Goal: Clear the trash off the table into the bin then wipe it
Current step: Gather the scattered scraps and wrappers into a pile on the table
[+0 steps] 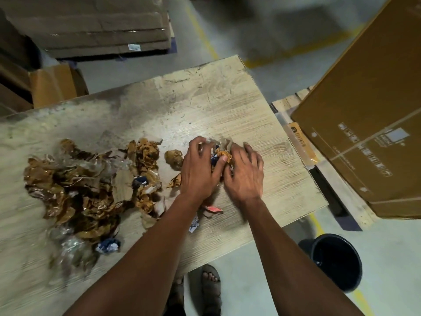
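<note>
A wooden table carries a big heap of crumpled brown tape, plastic wrap and cardboard scraps on its left half. My left hand and my right hand press together around a small clump of trash near the table's right side, fingers curled over brown and blue scraps. A brown crumpled ball lies just left of my left hand. Small paper scraps sit under my forearms. A black bin stands on the floor right of the table's near corner.
A large cardboard box rests on a wooden pallet to the right. Flattened cardboard stacks lie beyond the table. A blue-white paper wad sits near the front edge. My sandalled feet show below.
</note>
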